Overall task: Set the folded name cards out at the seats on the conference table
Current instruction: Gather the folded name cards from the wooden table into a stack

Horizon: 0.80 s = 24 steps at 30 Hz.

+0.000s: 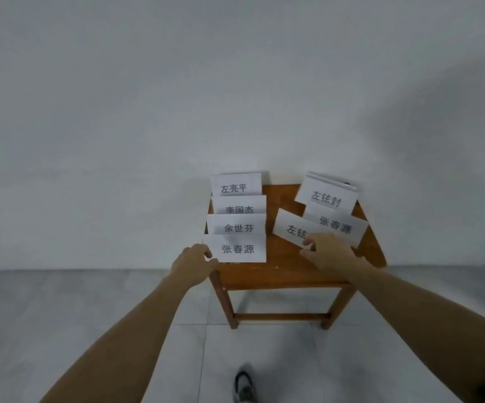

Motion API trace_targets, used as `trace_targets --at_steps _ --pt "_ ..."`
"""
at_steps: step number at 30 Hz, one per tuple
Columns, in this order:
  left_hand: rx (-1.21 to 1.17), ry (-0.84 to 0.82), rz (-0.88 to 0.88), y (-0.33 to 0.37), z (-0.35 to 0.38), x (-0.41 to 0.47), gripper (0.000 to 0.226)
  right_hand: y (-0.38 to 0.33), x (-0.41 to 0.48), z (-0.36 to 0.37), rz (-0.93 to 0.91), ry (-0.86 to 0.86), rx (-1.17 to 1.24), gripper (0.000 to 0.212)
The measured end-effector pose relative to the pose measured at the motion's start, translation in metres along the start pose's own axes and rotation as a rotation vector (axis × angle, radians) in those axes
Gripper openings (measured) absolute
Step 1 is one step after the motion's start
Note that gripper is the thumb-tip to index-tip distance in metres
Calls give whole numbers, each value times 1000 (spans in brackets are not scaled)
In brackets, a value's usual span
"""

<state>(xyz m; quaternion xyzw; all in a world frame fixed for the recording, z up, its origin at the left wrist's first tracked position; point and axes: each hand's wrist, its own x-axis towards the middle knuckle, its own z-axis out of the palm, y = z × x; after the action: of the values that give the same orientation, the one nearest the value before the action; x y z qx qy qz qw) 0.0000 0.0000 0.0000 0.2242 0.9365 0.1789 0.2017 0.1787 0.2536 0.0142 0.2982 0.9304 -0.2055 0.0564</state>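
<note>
Several white folded name cards with black characters stand on a small wooden table (282, 274). Down its left side runs a row of cards; the nearest card (236, 248) is pinched at its left edge by my left hand (193, 264). On the right side, my right hand (327, 251) pinches the near corner of a tilted card (292, 228), covering part of its lettering. Behind it stand two more cards, the nearer (337, 228) overlapping the farther (327, 197).
The table stands against a plain white wall (177, 97) on a grey tiled floor (61, 309). One shoe (245, 385) shows below, in front of the table legs. A dark object peeks out behind the far right card.
</note>
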Motion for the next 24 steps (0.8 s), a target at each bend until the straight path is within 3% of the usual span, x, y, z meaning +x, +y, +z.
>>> trace_targets --at_steps 8,11,18,21,24 --pt "-104 -88 -142 -29 8 105 37 -19 90 54 244 -123 208 23" --pt "-261 -114 -252 -38 17 139 47 -21 116 71 332 -115 282 23" --pt "-601 -217 -416 -54 40 169 22 -39 177 78 417 -49 463 38" --pt "-686 -218 -421 -54 42 167 16 -44 202 84 435 -110 541 44" --pt "-761 -200 -382 -55 37 163 15 -41 223 96 424 -204 597 38"
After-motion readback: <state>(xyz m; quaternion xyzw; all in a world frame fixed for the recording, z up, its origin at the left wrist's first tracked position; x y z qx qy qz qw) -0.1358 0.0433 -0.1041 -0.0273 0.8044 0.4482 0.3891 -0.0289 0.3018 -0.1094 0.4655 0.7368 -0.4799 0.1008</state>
